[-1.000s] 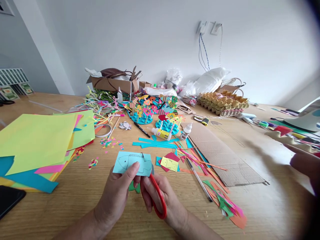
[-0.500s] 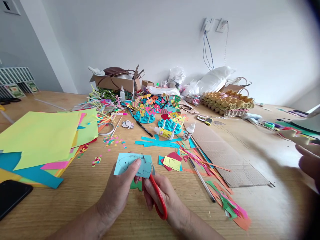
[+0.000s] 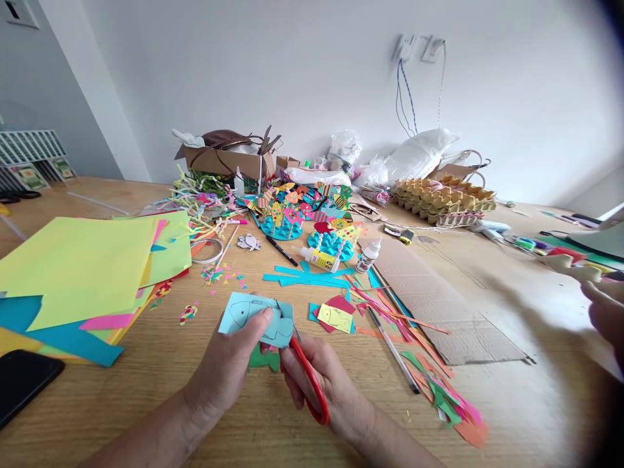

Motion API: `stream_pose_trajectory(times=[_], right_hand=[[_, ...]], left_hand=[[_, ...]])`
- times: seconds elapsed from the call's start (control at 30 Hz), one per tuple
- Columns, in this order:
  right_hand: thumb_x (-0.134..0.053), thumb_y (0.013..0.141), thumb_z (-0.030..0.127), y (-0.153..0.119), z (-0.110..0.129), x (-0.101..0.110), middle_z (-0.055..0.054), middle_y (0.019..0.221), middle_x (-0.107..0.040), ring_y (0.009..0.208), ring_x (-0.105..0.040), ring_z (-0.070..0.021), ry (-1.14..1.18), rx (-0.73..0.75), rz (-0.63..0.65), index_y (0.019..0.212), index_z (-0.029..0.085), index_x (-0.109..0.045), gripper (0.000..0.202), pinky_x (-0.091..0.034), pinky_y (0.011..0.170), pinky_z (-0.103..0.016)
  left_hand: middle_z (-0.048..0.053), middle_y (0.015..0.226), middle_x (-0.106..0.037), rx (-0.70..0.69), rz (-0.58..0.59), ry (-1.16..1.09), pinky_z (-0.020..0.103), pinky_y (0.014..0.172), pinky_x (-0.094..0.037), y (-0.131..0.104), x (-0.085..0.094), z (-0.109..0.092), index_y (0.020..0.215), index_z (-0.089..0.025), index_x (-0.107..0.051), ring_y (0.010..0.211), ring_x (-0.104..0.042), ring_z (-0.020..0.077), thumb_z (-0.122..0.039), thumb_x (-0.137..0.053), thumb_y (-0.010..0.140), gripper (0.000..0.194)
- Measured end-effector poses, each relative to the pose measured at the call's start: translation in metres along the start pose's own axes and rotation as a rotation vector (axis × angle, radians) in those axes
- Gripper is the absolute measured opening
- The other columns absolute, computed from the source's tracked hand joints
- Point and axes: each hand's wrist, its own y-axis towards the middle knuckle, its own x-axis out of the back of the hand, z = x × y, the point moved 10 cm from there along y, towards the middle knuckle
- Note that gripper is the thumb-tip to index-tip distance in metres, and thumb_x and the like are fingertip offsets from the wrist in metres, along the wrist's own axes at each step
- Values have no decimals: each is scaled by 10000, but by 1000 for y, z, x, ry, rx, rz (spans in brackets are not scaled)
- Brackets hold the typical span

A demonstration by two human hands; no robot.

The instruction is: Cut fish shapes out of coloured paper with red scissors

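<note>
Between thumb and fingers, my left hand (image 3: 231, 357) pinches a light blue piece of paper (image 3: 238, 313) with a fish drawn on it in dark lines. My right hand (image 3: 316, 374) is closed round the red handles of a pair of scissors (image 3: 312, 380). The scissors' blades are at the paper's right end, by the drawn tail, and mostly hidden behind it. A green paper shape (image 3: 264, 359) shows below the paper, partly covered by my left hand. Beyond my right hand lies a yellow paper with a fish drawing (image 3: 336, 317) on red and blue pieces.
Coloured sheets (image 3: 78, 266) and a black phone (image 3: 29, 387) are at left. Glue bottles (image 3: 369, 255), fish decorations (image 3: 336, 240) and blue strips (image 3: 307, 278) lie ahead. Right are a pen (image 3: 394, 351), paper scraps (image 3: 443, 396) and cardboard (image 3: 448, 312). Another person's hand (image 3: 604, 312) is at the right edge.
My left hand and the blue paper have shifted slightly left and up, with the paper a little tilted. The scissors have moved slightly right at the handles.
</note>
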Motion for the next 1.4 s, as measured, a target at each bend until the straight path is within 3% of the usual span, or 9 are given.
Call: stream_pose_trajectory(times=[0.33, 0.53, 0.8, 1.4], right_hand=[[-375, 862, 580, 0, -4, -1, 59, 450, -385, 373, -343, -59, 10, -19, 20, 616, 190, -375, 461, -270, 364, -172], [-359, 866, 583, 0, 4, -2, 42, 478, -407, 436, -373, -75, -8, 22, 45, 607, 183, -382, 477, -299, 431, -189], [-378, 847, 608, -2, 2, -1, 49, 468, -406, 415, -353, -69, 27, -6, 45, 640, 181, -390, 475, -275, 417, -185], [-390, 837, 620, 0, 1, -1, 54, 426, -390, 380, -354, -66, 20, -23, 44, 599, 186, -373, 495, -265, 384, -182]], left_hand=[[-58, 582, -495, -21, 45, -50, 220, 553, -419, 5, -2, -4, 593, -196, -516, 553, -448, 115, -308, -610, 709, 187], [-53, 618, -519, -32, 11, -27, 223, 587, -425, 4, 4, -1, 629, -196, -533, 587, -468, 118, -300, -609, 726, 162], [-65, 563, -483, -2, 71, -69, 198, 521, -409, 3, -4, 1, 587, -190, -500, 535, -435, 100, -317, -604, 741, 225], [-64, 569, -519, 32, 106, -36, 204, 524, -409, 4, -6, -3, 622, -188, -536, 542, -462, 105, -330, -607, 726, 190]])
